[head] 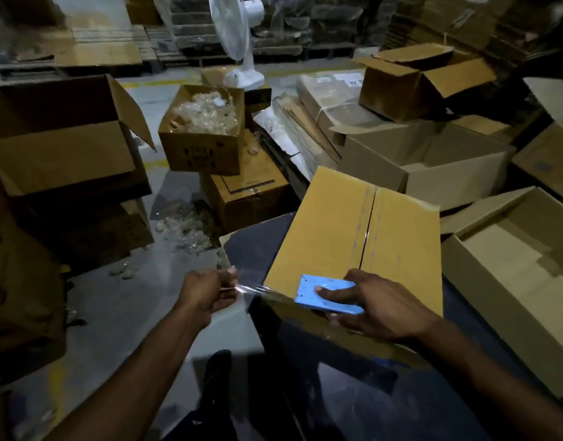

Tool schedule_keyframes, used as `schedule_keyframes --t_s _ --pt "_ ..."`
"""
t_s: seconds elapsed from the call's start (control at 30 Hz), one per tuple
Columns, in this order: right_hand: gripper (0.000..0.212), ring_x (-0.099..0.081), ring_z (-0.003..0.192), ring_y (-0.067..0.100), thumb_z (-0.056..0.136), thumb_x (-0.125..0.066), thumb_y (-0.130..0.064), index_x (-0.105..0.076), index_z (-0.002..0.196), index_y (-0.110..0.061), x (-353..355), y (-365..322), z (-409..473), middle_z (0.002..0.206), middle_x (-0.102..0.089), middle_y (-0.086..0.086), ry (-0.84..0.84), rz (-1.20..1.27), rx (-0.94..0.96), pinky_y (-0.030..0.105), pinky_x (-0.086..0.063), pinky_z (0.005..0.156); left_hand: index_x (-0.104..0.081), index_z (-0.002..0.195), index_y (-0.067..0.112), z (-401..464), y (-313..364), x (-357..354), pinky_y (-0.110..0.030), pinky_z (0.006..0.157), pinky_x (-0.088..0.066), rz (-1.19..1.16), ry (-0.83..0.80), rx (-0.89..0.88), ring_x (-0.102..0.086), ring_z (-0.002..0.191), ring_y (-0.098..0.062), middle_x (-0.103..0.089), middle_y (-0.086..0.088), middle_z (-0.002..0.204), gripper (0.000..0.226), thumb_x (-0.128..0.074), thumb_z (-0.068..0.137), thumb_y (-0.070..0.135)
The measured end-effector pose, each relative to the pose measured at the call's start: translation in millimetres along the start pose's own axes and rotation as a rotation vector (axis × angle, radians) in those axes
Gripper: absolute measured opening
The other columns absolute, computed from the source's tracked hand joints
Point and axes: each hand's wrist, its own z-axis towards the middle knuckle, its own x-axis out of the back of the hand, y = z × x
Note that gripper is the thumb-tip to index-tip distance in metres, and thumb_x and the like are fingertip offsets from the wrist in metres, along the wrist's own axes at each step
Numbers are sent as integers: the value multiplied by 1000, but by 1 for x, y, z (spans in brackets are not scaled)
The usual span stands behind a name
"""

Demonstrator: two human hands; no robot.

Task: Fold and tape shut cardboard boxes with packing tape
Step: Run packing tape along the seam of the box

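My left hand [207, 292] pinches the tape [251, 289] stretched leftward off the box [353, 237]; my right hand [369, 305] grips the blue dispenser [324, 297] at the seam's near end.

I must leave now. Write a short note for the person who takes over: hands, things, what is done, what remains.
Left hand: pinches the free end of the clear tape, pulled out to the left.
Right hand: grips the blue tape dispenser on the near edge of the box.
Done: flaps folded shut; one tape strip seems to run along the centre seam.
Left: stick down this strip and cut it.
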Motion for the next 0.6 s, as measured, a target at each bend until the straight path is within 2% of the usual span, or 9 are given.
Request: schedule_keyframes --t_s 0.1,0.23,0.3,0.43,0.6 --pt "61 -50 91 18 100 -55 -68 -28 155 -69 -3 8 1 112 -47 -6 -84 -23 -17 37 -48 72 -66 84 7 5 -5 -11 -34 57 -45 42 -126 -4 -49 55 -21 -54 -15 76 23 -85 94 15" --pt "61 -54 95 19 100 -54 -68 -29 155 -68 -13 12 4 112 -46 -6 -132 -31 -50 39 -53 75 -58 62 16 13 -31 -29 -28 49 -45 90 -19 -89 -51 52 -19 -54 -10 59 43 -90 91 12" --pt "61 -58 98 25 100 -55 -67 -30 156 -66 -17 11 5 114 -47 -3 -153 -44 -56 40 -54 76 -58 59 17 19 -43 -31 -30 51 -46 106 26 -118 -52 54 -20 -55 -10 57 46 -91 91 16" --pt "61 -59 99 27 100 -54 -67 -31 157 -63 -18 12 8 117 -48 0 -151 -54 -55 39 -55 77 -66 50 25 21 -49 -35 -43 61 -59 214 121 -194 -63 52 -23 -63 -3 54 48 -91 89 34" --pt "61 -56 96 24 101 -55 -65 -32 157 -63 -23 10 14 111 -44 -3 -145 -54 -58 37 -48 72 -65 51 25 31 -52 -36 -46 61 -60 242 138 -207 -63 52 -22 -62 -2 53 45 -91 84 41"
